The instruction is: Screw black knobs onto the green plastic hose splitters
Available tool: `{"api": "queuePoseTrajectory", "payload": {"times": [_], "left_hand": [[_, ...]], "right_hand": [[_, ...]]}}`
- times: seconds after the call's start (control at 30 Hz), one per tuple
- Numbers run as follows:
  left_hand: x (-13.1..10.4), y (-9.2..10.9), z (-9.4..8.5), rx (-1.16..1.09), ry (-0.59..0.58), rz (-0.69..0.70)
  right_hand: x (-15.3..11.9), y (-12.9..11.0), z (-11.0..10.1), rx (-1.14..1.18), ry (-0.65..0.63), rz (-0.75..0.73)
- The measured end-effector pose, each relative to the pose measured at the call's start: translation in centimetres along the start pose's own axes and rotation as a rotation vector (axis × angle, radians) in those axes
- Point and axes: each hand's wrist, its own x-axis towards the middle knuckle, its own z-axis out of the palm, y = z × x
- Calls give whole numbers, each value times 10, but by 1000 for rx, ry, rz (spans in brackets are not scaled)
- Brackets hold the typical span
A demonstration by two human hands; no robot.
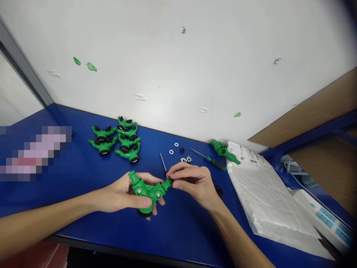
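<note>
A green Y-shaped hose splitter (150, 191) with a black collar at its base lies in my left hand (119, 193), fingers wrapped round it and thumb across its front. Two white square stems show on its branches, with no black handles on them. At the tip of the right branch, my right hand (195, 182) pinches with thumb and fingertips. Something small and dark shows there, mostly hidden by the fingers. Just behind those fingertips lies a thin screwdriver (163, 162) with a red handle, partly covered.
Several finished-looking green splitters (128, 150) with black handles stand at the back left. White rings (171, 152), a small black part (182, 150), a green-handled screwdriver (213, 161) and more green splitter bodies (220, 149) lie behind. A white package (259, 193) and power strip (323, 214) are at right.
</note>
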Motion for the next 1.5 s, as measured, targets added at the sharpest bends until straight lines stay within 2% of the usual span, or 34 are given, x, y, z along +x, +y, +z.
{"api": "queuePoseTrajectory", "payload": {"times": [0.17, 0.33, 0.6, 0.73, 1.03, 1.17, 1.27, 1.5], "left_hand": [[0, -3, -1, -59, -41, 0], [0, -5, -1, -107, -68, 57], [0, -3, 0, -109, -61, 71], [0, -2, -2, -54, -23, 45], [-2, -3, -1, -94, -65, 14], [-2, -2, -1, -150, -87, 59], [-2, -1, -1, -175, -104, 92], [-1, 0, 0, -132, -56, 69]], "right_hand": [[1, -9, 1, -58, -83, -15], [-1, -7, 2, -9, -31, -30], [-3, 2, 6, 90, 34, -40], [-5, -2, 4, -19, 13, -85], [-5, -16, 0, -236, -129, -138], [-6, -11, 3, -131, -65, -167], [-7, -5, 4, -51, -20, -134], [-8, -6, 3, -40, -16, -108]]}}
